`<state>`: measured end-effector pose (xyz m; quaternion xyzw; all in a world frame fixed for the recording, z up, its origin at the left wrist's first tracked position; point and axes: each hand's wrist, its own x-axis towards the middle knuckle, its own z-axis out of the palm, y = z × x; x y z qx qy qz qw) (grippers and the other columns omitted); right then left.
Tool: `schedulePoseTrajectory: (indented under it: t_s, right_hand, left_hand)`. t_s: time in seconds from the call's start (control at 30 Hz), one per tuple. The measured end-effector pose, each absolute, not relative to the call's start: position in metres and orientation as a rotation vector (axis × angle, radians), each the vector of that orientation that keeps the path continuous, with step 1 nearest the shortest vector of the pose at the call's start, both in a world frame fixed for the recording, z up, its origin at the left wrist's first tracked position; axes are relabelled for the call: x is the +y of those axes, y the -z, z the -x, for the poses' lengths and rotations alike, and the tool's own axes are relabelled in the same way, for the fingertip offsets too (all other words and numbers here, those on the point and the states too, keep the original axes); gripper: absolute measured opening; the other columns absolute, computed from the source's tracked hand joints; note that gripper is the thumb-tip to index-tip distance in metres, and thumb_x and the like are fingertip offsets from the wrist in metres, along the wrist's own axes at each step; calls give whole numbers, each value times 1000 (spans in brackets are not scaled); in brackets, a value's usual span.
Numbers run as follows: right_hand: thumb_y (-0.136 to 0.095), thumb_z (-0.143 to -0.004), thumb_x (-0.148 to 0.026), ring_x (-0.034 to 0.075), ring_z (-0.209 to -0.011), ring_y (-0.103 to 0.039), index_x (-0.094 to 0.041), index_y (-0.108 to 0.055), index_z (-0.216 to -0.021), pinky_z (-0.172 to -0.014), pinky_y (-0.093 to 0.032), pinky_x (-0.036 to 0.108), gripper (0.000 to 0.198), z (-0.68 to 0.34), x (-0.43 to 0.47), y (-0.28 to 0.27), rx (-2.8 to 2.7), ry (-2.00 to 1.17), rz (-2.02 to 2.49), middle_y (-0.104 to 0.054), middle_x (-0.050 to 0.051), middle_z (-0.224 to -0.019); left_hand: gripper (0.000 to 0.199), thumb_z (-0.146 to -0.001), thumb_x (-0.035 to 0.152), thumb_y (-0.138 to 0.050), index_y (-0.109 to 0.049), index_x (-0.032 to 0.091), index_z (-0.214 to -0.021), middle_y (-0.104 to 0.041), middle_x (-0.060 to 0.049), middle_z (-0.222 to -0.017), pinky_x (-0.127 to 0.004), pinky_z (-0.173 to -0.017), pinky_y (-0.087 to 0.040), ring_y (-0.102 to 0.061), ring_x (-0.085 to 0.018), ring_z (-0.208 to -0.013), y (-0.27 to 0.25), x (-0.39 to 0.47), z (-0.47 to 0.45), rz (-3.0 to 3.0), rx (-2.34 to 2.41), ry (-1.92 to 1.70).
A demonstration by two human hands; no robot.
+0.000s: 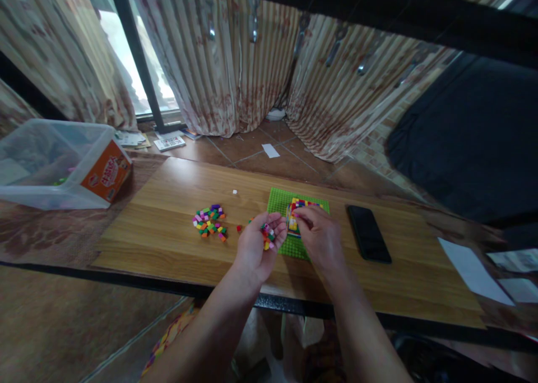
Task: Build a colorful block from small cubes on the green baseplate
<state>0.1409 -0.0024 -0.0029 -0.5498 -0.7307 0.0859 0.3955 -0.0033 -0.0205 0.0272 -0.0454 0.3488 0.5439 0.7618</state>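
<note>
My left hand [256, 245] is cupped palm up, its curled fingers holding several small toy bricks [268, 235] of mixed colours. Beside it, my right hand [321, 231] has thumb and forefinger pinched together over a block of coloured bricks [293, 224]. Whatever sits between those fingertips is too small to make out. The brick block stands on a green studded baseplate [296, 250], partly covered by both hands. Left of my hands, a loose pile of small bricks [209, 221] lies on the wooden tabletop [159, 220]. One red brick [239, 227] rests between pile and left hand.
A single white brick [235, 192] lies behind the pile. To the right of the baseplate is a black phone [369, 233], with a white paper sheet [473, 268] farther right. A clear plastic bin [54, 195] with an orange label stands at the left end.
</note>
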Motion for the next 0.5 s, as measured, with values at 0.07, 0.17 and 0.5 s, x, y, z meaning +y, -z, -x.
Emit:
schedulePoseTrajectory:
  t_s: [0.07,0.17,0.5]
  right_hand:
    - [-50,-85,-16,23,-88,-64,-24,-70,-88,-83,-49,40,22,-141,-1,2,-1880,-181,1414,-71,7,-89]
    - [-49,-85,-16,24,-87,-64,-23,-70,-86,-83,-48,40,22,-142,-1,1,-1933,-185,1441,-71,7,-88]
    - [-48,-87,-15,24,-88,-61,-22,-75,-80,-81,-48,40,28,-141,1,4,-1986,-152,1460,-66,9,-88]
  left_hand:
    - [21,-88,14,-50,-63,8,-73,-64,-9,-70,-20,-61,-53,-60,-10,-61,-27,-20,4,101,758,-1187]
    - [22,-88,14,-49,-63,8,-73,-63,-9,-70,-20,-61,-53,-60,-11,-62,-27,-20,4,107,742,-1183]
    - [24,-90,19,-47,-62,8,-74,-63,-10,-70,-20,-60,-52,-61,-11,-62,-28,-20,5,142,756,-1194]
